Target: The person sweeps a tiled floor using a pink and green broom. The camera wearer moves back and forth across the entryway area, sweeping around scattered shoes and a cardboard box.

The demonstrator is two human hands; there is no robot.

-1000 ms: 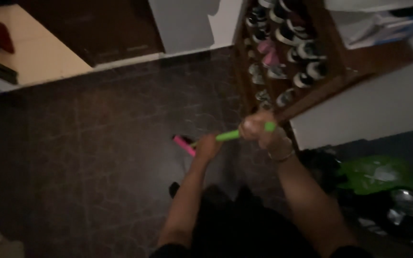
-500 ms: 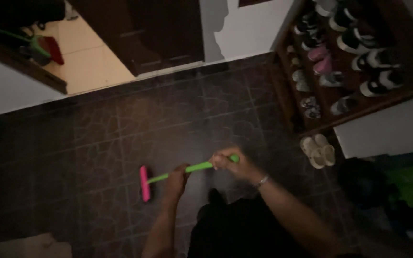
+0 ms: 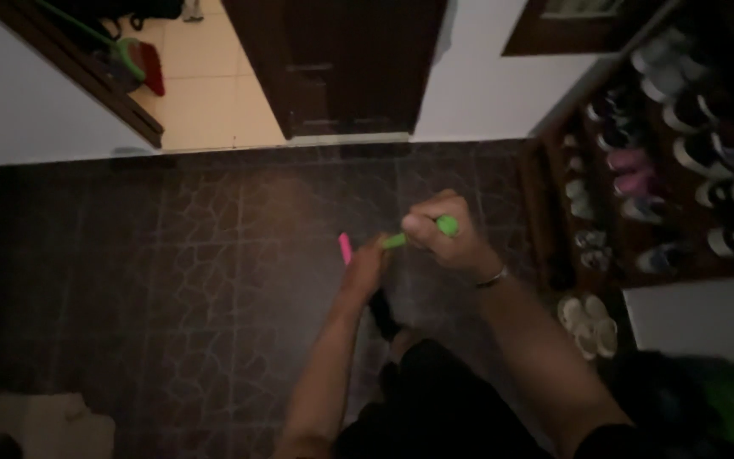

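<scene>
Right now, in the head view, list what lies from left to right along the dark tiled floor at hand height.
Pink broom head → left hand → green handle → right hand → wooden shoe rack with pink shoes.

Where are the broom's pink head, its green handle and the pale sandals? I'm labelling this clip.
pink head [image 3: 345,247], head view, its visible edge
green handle [image 3: 447,225], head view, top end
pale sandals [image 3: 588,323], head view, middle of the pair
</scene>
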